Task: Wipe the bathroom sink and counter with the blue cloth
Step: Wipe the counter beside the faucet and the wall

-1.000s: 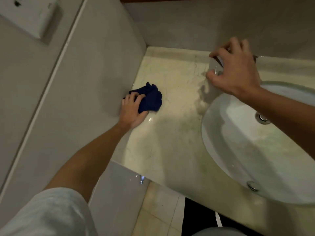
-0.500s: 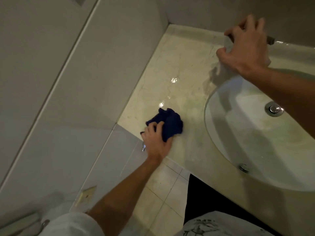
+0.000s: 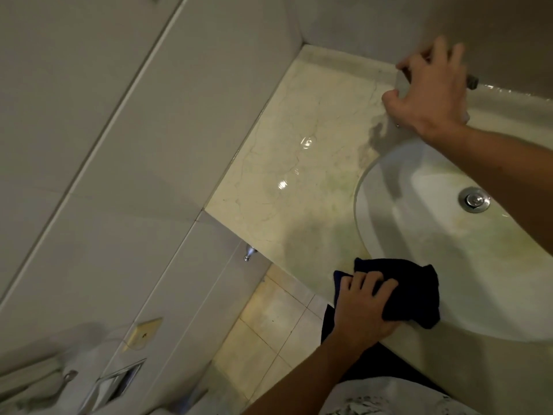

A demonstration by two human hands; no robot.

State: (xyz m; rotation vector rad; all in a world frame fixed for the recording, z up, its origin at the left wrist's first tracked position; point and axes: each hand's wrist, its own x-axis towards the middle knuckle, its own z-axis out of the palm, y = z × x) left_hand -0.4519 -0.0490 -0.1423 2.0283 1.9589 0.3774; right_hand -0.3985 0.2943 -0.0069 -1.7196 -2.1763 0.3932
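Blue cloth, dark and bunched (image 3: 413, 295), lay on front edge of pale marble bench (image 3: 299, 190), overlapping near rim of white oval sink (image 3: 449, 235). Left hand (image 3: 363, 307) grasped cloth, fingers curled over its left side, pressing it down. Right hand (image 3: 431, 94) sat at back of bench by wall, fingers curled round a small clear object; what it was could not be told. Chrome drain plug (image 3: 475, 200) sat in the basin.
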